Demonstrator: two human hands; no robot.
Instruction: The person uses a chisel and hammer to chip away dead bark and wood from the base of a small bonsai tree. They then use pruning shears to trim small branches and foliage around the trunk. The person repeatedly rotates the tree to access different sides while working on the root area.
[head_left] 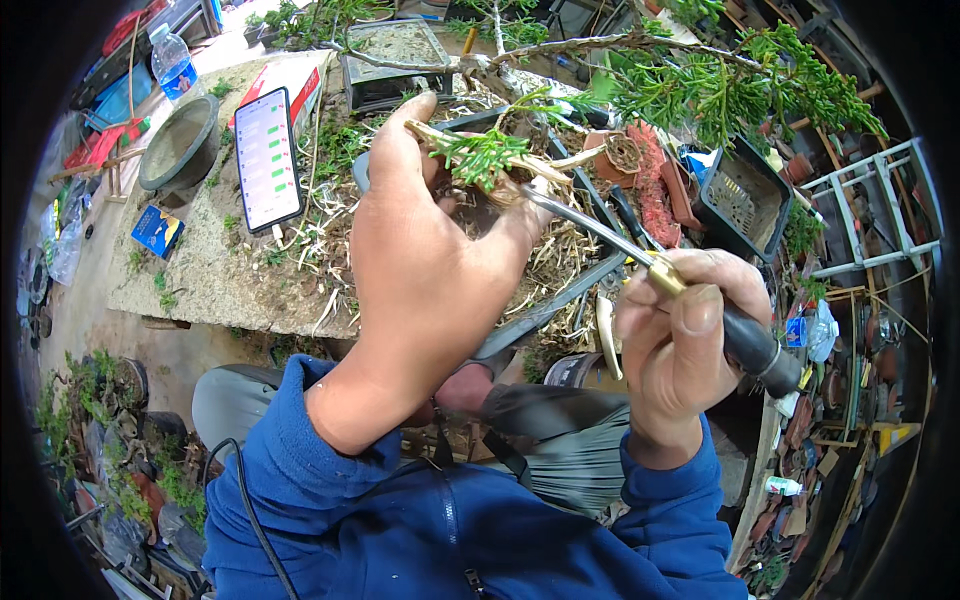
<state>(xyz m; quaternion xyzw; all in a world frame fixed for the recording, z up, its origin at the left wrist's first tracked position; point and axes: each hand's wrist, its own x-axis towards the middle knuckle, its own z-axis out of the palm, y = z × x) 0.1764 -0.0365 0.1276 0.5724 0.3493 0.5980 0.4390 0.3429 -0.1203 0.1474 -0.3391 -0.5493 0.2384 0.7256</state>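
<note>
1. Blue sleeves [335,425] are covering both forearms at the bottom of the head view.
2. The left hand [430,235] is curling around a pale, stripped branch [550,162], gripping it between thumb and fingers; some fingertips are hiding behind the wood.
3. Green foliage [482,155] is lying across that branch, which is sitting just above the bench [215,285], near the middle of the scene.
4. The right hand [690,335] is closing around a hand tool [600,232], its thumb and fingers pressing near the brass collar while the black handle is sticking out behind.
5. The metal shaft is pointing up and to the left, its tip ending right by the branch and the left thumb; whether it is touching the wood, I cannot tell.
6. Pale shavings [328,290] are littering the bench around the left hand.
7. A lit phone [267,160] is lying to the left, with a grey bowl [208,160] standing beside it and a small blue packet [158,231] lying nearer the bench's left edge.
8. To the right, a black basket [728,228] is resting at a tilt, beside a strip of red fibrous material [655,195].
9. Leafy twigs [690,95] are spreading across the top.
</note>
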